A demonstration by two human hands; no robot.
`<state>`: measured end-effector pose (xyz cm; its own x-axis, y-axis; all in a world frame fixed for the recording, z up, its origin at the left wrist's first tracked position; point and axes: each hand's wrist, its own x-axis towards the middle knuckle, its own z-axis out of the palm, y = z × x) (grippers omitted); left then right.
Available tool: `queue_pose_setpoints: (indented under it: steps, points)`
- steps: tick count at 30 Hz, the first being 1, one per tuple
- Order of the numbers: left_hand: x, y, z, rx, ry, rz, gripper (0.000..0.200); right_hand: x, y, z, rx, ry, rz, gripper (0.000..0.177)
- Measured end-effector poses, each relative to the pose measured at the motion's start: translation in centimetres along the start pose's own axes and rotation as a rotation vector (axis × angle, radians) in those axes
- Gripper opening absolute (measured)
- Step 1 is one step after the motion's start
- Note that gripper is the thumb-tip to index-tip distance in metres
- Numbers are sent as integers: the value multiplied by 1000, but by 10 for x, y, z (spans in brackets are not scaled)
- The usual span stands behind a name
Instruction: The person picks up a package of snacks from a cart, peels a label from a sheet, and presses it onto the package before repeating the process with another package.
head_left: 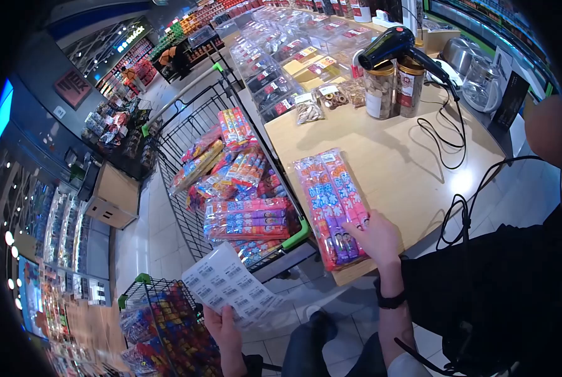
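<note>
A flat pack of sweets (331, 201) in pink and purple wrapping is laid lengthwise at the near edge of a wooden counter (406, 169), its near end reaching the counter's corner. The right hand (376, 239) is rested on that near end, with the fingers (356, 229) held close together and laid flat on the wrapping. Whether the pack is gripped from beneath cannot be told. A dark band (389, 300) is worn on that wrist.

A white sheet of labels (227, 286) is held lower down by the left hand (226, 336), pinched at its bottom edge between thumb and fingers.

Just beside the counter a black wire cart (180, 135) is parked, piled with similar packs (246, 217). A smaller wire basket (162, 320) of goods is seen near the left hand. Further back on the counter a black hair dryer (391, 45) is propped on two jars (381, 88), and its cable (447, 141) is trailed across the wood.
</note>
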<state>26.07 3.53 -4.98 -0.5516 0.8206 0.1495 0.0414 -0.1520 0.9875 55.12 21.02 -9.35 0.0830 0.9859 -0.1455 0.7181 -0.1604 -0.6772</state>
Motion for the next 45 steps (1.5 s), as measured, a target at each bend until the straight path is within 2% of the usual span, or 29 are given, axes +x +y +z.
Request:
queue_pose_setpoints:
  steps: [1,2,4,5,7,8,10,11,13,14,16,17,19,20,22,24,26,30,33,35,40,43,45]
  points:
    - [1,-1,0,14,-26,-1,35,3,-2,-4,-19,-218,25,71]
    - [2,-1,0,29,-50,0,35,1,-2,-1,-19,-215,28,71]
    - [1,-1,2,27,-47,-4,36,-5,-3,14,-154,-4,9,58]
    - [1,0,2,28,-42,-13,36,-7,-2,20,-151,-6,9,58]
    - [1,4,4,33,-26,-13,37,-10,1,25,-31,145,-52,48]
    - [2,4,6,35,-13,-11,37,-7,1,24,-35,148,-52,48]
    - [3,3,3,12,-2,-5,38,-3,0,25,196,2,38,41]
    - [4,2,1,-8,9,6,39,1,4,31,197,8,35,41]
    - [3,-1,-2,-12,17,3,39,10,14,47,713,-24,55,36]
    - [5,-1,-4,-11,20,0,39,14,10,51,722,-20,51,36]
    - [6,-1,-4,2,18,4,39,21,-4,60,1234,-29,80,28]
    - [6,0,-6,17,21,-9,40,22,-15,58,1244,-32,83,28]
    - [6,3,-9,20,12,-26,40,23,-40,40,1633,-96,157,22]
    - [7,2,-13,4,-6,-17,39,21,-45,33,1694,-172,72,18]
    - [6,-1,-12,-24,-25,-7,39,13,-46,24,1730,-194,27,17]
    - [6,-3,-10,0,42,-23,37,6,-50,14,1779,-210,-23,15]
    - [6,-3,-9,2,27,-29,37,0,-52,4,1737,-273,-147,15]
    - [5,1,-7,-22,-7,-43,36,14,-70,-4,1805,-373,-143,19]
    - [5,3,-8,-43,8,-22,36,13,-88,-20,1872,-415,-89,28]
    - [6,3,-12,-41,-6,-21,36,16,-87,-23,1780,-407,-127,39]
    - [3,2,-15,-32,-55,-20,40,25,-78,-11,1690,-393,-45,39]
    - [7,1,-13,-12,-62,-63,36,34,-77,-7,1802,-498,-81,31]
    - [9,3,-7,-39,-45,-50,35,40,-80,-7,1794,-491,-115,27]
